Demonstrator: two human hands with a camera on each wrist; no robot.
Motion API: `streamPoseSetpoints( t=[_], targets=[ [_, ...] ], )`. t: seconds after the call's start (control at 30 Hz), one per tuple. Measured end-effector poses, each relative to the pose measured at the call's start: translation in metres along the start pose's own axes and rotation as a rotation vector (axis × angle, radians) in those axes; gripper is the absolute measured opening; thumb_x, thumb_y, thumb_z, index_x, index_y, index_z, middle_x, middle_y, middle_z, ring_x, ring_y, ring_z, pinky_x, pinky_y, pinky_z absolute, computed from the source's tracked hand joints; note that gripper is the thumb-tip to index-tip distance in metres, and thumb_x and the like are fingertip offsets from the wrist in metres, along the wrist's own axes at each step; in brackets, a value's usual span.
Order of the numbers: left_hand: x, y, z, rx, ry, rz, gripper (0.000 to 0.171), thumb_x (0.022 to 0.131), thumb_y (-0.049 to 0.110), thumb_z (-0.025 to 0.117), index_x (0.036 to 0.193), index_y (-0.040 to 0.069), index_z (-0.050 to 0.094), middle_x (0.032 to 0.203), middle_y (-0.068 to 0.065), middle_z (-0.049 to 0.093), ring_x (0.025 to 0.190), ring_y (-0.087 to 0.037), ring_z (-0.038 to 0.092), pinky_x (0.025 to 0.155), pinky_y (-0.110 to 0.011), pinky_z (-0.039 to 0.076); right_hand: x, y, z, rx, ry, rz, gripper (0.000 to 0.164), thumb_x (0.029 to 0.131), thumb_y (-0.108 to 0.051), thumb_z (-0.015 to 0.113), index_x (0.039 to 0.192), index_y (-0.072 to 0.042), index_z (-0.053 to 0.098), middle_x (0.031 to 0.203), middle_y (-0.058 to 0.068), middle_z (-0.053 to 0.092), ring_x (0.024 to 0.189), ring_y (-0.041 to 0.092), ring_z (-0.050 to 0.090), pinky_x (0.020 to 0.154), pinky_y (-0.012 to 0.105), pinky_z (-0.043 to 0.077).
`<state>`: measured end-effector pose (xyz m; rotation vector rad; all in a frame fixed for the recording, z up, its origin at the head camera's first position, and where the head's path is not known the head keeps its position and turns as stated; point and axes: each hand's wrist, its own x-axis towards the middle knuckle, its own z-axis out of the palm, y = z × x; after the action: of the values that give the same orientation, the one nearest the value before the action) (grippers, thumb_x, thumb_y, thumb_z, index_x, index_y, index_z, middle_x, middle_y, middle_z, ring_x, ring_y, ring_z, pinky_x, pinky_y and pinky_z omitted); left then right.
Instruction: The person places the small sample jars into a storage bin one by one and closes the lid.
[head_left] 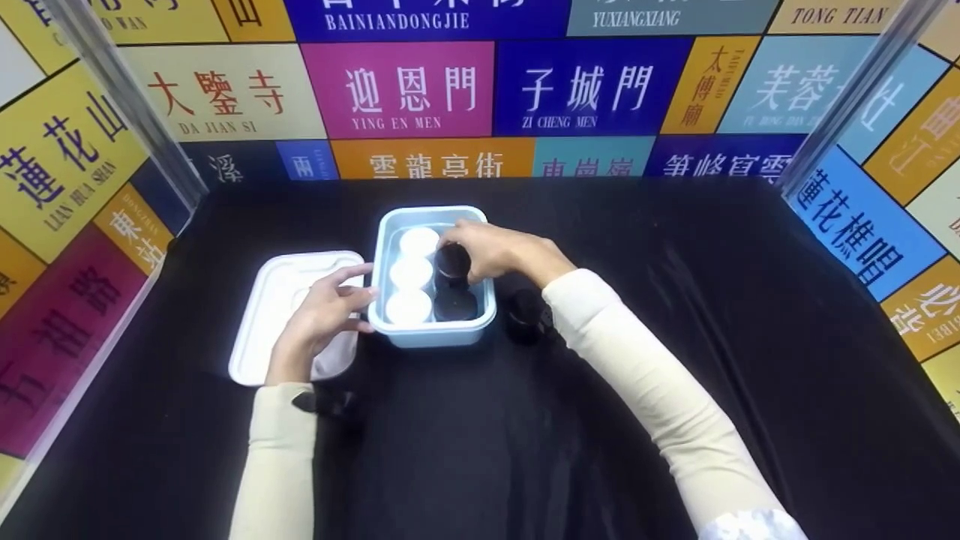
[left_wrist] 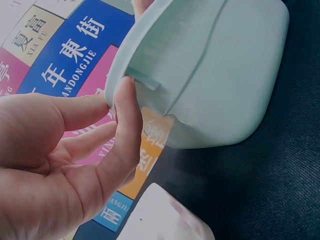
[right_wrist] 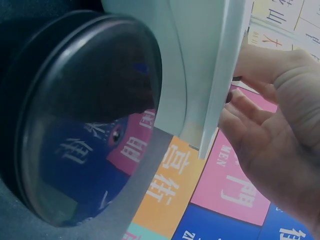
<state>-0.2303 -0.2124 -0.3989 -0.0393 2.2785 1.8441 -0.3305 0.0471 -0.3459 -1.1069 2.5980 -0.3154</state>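
A pale blue plastic box (head_left: 435, 337) stands on the black cloth, its top open. Three round white-topped containers (head_left: 411, 272) fill its left column. In the right column sits a black jar (head_left: 456, 306) near the front. My right hand (head_left: 495, 251) reaches over the right wall and grips another black jar (head_left: 454, 264) by its top, just behind that one. In the right wrist view, the box wall hides what the right fingertips hold. My left hand (left_wrist: 90, 150) pinches the left rim of the box (left_wrist: 120, 60) between thumb and finger.
A white lid (head_left: 259, 337) lies left of the box, partly under my left forearm and hand. Outside the box, close to its right front corner, stands a glossy black jar (right_wrist: 95, 120). Panels of printed signs (head_left: 397, 90) border the cloth at the back.
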Motion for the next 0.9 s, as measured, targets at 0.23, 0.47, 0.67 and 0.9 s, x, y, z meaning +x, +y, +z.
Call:
streamPoseSetpoints(
  t=[0.23, 0.47, 0.67, 0.9],
  targets=[
    [0.001, 0.000, 0.000, -0.005, 0.000, 0.004, 0.055, 0.100, 0.008, 0.056, 0.152, 0.002, 0.038, 0.111, -0.017, 0.066, 0.083, -0.012, 0.068, 0.064, -0.024, 0.062, 0.003, -0.003, 0.004, -0.070, -0.037, -0.031, 0.060, 0.076, 0.008, 0.069, 0.132, -0.010, 0.061, 0.128, 0.011, 0.061, 0.115, 0.028, 0.053, 0.113, 0.038, 0.045],
    [0.001, -0.002, 0.001, 0.002, 0.005, 0.002, 0.054, 0.100, 0.007, 0.055, 0.151, 0.003, 0.039, 0.117, -0.022, 0.064, 0.084, -0.011, 0.069, 0.064, -0.026, 0.063, 0.004, -0.006, 0.007, -0.091, -0.067, -0.038, 0.073, 0.073, 0.011, 0.067, 0.140, -0.017, 0.059, 0.135, 0.008, 0.062, 0.113, 0.026, 0.054, 0.109, 0.037, 0.048],
    [0.002, -0.003, 0.001, 0.006, 0.015, -0.002, 0.054, 0.101, 0.009, 0.056, 0.151, 0.005, 0.039, 0.121, -0.025, 0.063, 0.084, -0.011, 0.069, 0.065, -0.027, 0.063, 0.004, -0.006, 0.010, -0.081, -0.042, -0.056, 0.071, 0.075, 0.009, 0.068, 0.141, -0.014, 0.058, 0.138, 0.008, 0.061, 0.120, 0.026, 0.055, 0.112, 0.036, 0.046],
    [0.002, -0.003, 0.001, -0.001, 0.012, -0.004, 0.054, 0.101, 0.009, 0.056, 0.152, 0.005, 0.039, 0.121, -0.024, 0.063, 0.086, -0.013, 0.069, 0.065, -0.027, 0.064, 0.001, -0.003, 0.010, -0.041, -0.014, -0.072, 0.071, 0.075, 0.007, 0.071, 0.142, -0.013, 0.057, 0.140, 0.011, 0.059, 0.129, 0.027, 0.053, 0.119, 0.037, 0.040]
  ],
)
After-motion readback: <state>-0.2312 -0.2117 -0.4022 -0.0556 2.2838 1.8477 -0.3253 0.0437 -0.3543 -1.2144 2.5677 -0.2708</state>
